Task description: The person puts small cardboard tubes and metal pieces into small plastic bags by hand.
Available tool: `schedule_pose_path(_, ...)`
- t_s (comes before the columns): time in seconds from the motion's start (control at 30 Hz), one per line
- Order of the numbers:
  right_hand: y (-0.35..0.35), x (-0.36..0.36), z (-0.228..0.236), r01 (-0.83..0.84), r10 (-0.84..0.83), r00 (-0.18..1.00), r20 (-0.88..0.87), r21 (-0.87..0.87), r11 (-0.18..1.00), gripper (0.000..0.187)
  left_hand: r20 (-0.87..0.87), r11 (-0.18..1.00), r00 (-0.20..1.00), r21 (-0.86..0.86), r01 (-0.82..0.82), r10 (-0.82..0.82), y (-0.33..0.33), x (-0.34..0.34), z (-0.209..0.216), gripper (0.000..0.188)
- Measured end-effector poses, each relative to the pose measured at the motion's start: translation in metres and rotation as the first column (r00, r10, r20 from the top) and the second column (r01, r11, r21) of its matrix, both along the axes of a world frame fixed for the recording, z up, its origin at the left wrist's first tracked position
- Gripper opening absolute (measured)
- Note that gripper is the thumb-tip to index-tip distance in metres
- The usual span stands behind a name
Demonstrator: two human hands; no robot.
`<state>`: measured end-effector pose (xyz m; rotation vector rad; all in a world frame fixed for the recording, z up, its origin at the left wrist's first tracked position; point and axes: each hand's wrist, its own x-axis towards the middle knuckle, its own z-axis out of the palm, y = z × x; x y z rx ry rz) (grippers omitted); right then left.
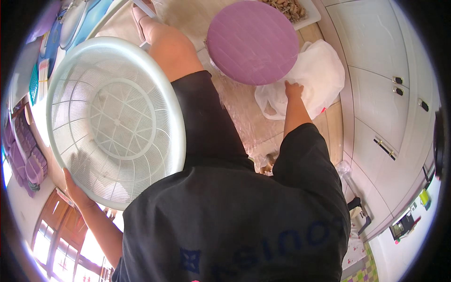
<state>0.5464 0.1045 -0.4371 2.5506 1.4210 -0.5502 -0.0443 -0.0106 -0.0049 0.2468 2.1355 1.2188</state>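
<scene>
A large pale plastic mesh basket (pixel 177 127) is tilted up at my left, its inside facing me and nothing in it. My left hand (pixel 77 190) grips its lower left rim, with the fingers behind the mesh showing through as a dim shape. My right hand (pixel 294 89) reaches out to a white plastic bag (pixel 324 70), its fingers bent down onto the film and partly hidden. Just beyond that hand is a round purple disc, like a stool top (pixel 253 42), overlapping the bag's left part.
A white tray (pixel 312 15) of brown dried-looking pieces lies past the purple disc. Clear plastic sheeting (pixel 230 101) covers floor beside my leg. White cabinets (pixel 376 51) line the right side. Purple cloth (pixel 28 150) and blue items (pixel 89 23) are at the left.
</scene>
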Motion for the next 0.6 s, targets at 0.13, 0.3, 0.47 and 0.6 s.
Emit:
schedule_pose_path(0.13,0.011,-0.001,0.032,-0.138,0.114,0.988,-0.101,-0.278,0.951,0.046,0.003,0.998,0.999,0.026,0.05,-0.051,-0.003,-0.003,0.0,0.049)
schedule_pose_path(0.3,-0.004,0.021,-0.026,0.0,-0.05,0.985,-0.166,-0.283,0.959,0.051,0.005,1.0,1.0,0.01,0.023,-0.023,0.002,-0.004,-0.002,0.05)
schedule_pose_path(0.47,0.0,-0.004,0.003,0.239,-0.246,0.968,0.039,-0.425,0.873,0.055,0.027,1.0,1.0,0.017,0.01,-0.011,0.002,0.001,0.0,0.051)
schedule_pose_path(0.6,-0.025,0.01,0.016,0.154,-0.17,0.981,-0.098,-0.152,0.976,0.05,0.024,0.999,0.999,0.017,0.03,-0.03,0.004,0.003,0.0,0.051)
